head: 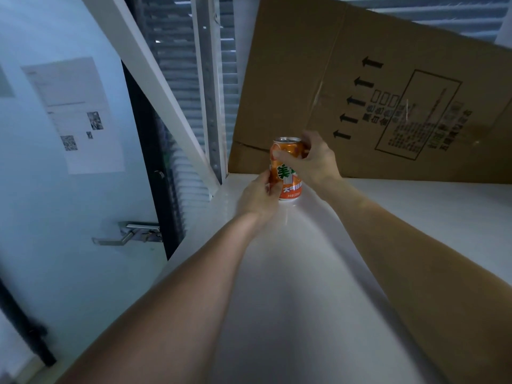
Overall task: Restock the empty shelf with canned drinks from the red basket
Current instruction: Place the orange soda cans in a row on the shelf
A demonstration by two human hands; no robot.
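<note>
An orange drink can [289,187] with green lettering stands upright on the white shelf [277,273], near its far left corner. My right hand [311,162] grips the can's upper part, thumb across the front and fingers round the back. My left hand [259,195] holds the can's lower left side between its fingertips. Both forearms reach forward over the shelf. The red basket is not in view.
A flattened cardboard sheet [374,87] leans against the back of the shelf. A white upright post [155,87] and a metal rail border the shelf's left end. Left of that is a pale door [55,189] with a metal handle [130,234] and a taped paper notice.
</note>
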